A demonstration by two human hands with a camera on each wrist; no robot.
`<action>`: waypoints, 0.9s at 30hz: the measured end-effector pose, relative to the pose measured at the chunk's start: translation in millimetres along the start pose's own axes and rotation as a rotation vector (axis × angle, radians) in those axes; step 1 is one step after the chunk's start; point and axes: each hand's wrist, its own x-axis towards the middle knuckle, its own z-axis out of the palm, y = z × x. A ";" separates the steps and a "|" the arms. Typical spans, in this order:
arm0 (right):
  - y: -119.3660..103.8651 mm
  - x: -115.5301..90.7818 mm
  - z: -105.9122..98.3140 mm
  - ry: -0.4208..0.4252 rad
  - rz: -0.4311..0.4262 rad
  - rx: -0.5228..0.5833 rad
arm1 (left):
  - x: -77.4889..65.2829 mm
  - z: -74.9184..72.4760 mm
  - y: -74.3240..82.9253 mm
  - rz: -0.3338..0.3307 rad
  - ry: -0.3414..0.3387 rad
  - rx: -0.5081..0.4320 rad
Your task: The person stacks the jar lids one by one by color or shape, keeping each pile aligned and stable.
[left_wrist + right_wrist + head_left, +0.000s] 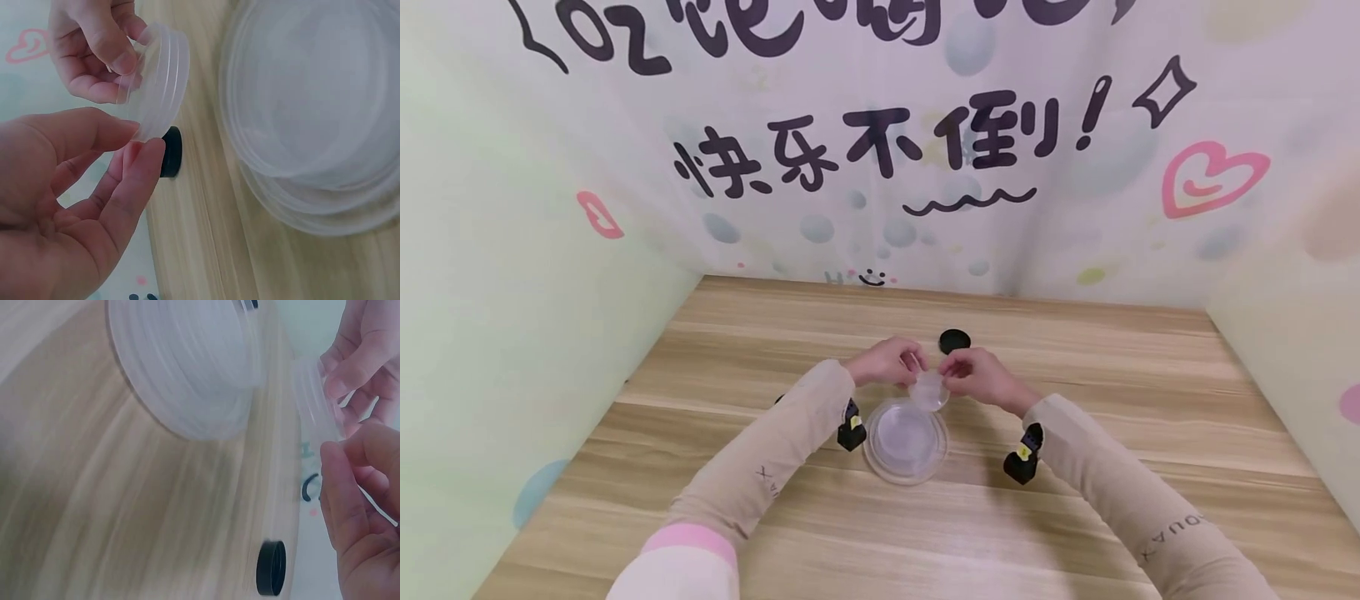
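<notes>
Above the table, both hands pinch a small round translucent plastic lid (929, 392) by its edge. In the left wrist view it stands tilted and shows several rim lines; whether it is one lid or a nested stack I cannot tell. My left hand (891, 362) has thumb and fingertips on its left side, my right hand (981, 379) on the opposite side. Just below and nearer to me, larger round clear plastic lids or shallow dishes (906, 442) lie piled on the wooden table. The left wrist view shows the thumb and index finger (147, 169) gripping the rim.
Behind the hands lies a black round cap (955, 340) on the wooden table (1112, 350). Part of a dark thing shows beside the left sleeve (775, 450). A printed cloth backdrop (850, 183) rises along the table's far edge, with pale walls at both sides.
</notes>
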 end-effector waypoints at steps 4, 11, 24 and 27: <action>-3.0 -0.1 6.9 -0.041 -0.029 -0.010 | -6.3 -1.1 -6.8 0.001 -0.025 -0.004; -4.1 0.5 18.1 -0.097 -0.073 0.004 | -18.7 -2.2 -16.2 0.013 -0.051 -0.038; -2.9 -0.9 32.1 -0.093 -0.147 -0.022 | -27.2 0.1 -27.6 -0.011 -0.054 -0.008; -3.7 -2.7 32.7 -0.098 -0.140 -0.041 | -28.1 1.6 -29.4 -0.035 -0.060 -0.018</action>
